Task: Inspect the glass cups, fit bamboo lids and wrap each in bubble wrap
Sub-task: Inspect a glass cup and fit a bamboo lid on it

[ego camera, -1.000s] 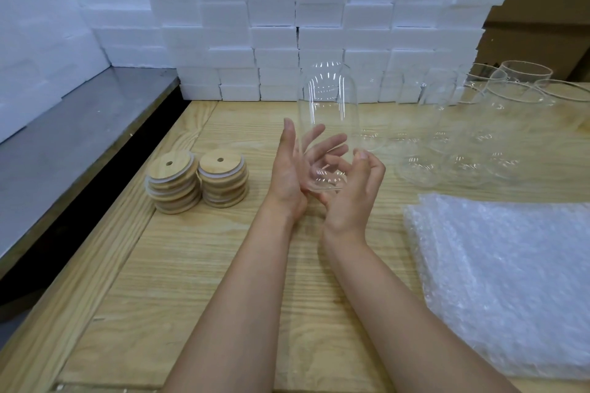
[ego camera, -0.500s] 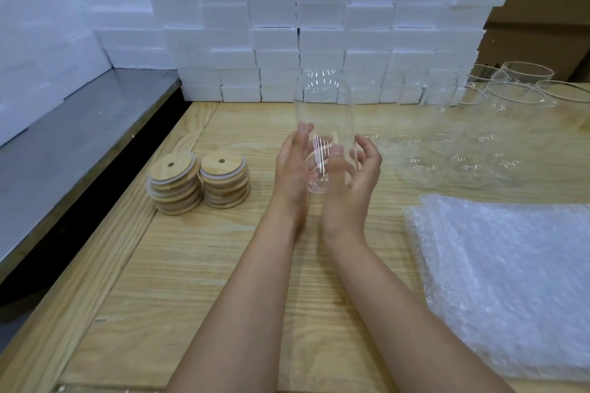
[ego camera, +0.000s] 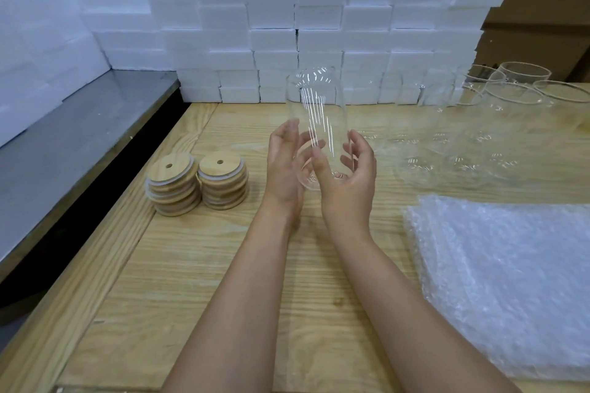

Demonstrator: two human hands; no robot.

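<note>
Turned a little since a second ago, and taken by the sides now instead of cupped under the lower end. Holding the glass cup [ego camera: 316, 105] roughly upright, lifted off the surface [ego camera: 223, 265], mid-scene between both hands. Clasping its lower left wall with the left grip [ego camera: 282, 169], thumb on the near side and fingers curled behind the glass. Closing the right grip [ego camera: 351, 182] round the lower right wall, thumb across the near face, fingers bent round the far side. Leaving the upper half bare, probably to let light streak through and show any chip or crack. Judged as still inspecting, with no lid fitted and no wrap applied.

Keeping two stacks of bamboo lids [ego camera: 198, 182] just left of the hands, likely set there for a short reach. Keeping a pile of bubble wrap [ego camera: 498, 281] near right, flat and ready for rolling. Leaving more empty cups [ego camera: 463, 137] far right, well apart from the lids, awaiting their turn. Backing all this with a wall of white foam blocks [ego camera: 287, 25].
</note>
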